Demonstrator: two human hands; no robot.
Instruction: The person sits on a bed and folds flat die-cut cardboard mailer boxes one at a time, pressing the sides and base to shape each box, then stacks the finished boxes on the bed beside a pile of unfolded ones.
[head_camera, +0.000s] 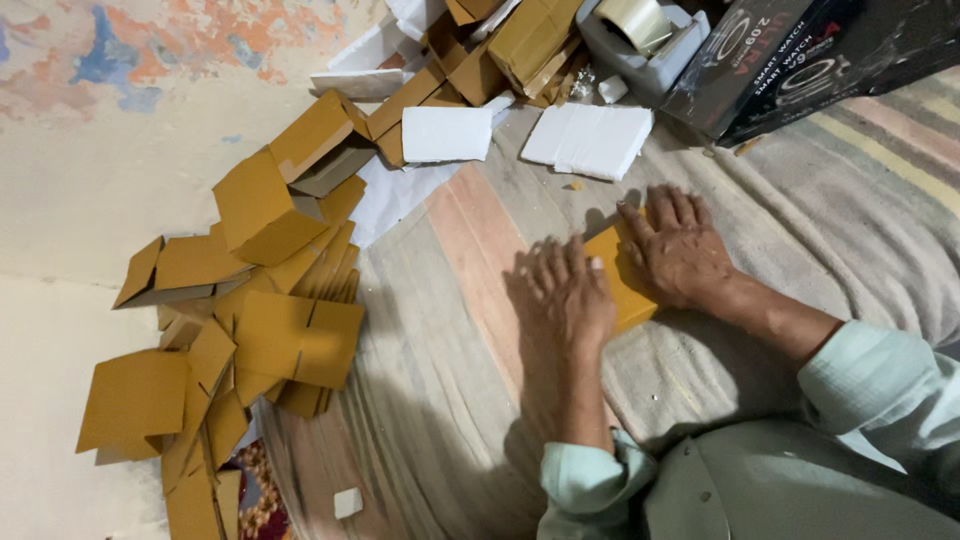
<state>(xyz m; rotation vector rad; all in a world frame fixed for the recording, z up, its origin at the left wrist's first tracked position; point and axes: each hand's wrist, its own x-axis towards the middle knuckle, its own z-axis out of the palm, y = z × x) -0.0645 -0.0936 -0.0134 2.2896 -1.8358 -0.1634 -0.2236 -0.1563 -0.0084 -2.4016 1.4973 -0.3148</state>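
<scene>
Both hands lie flat on a small yellow-brown cardboard piece (622, 283) on the striped blanket (440, 340). The left hand (562, 292) presses its near-left edge, palm down, fingers spread and straight, gripping nothing. The right hand (676, 250) covers its far-right side, likewise open. Left of the piece sprawls a heap of folded cardboard boxes (262, 300); beyond it lie white foam slabs (588, 138).

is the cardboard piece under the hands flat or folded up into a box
Flat: the cardboard piece lies on the blanket under the left hand and right hand.
</scene>
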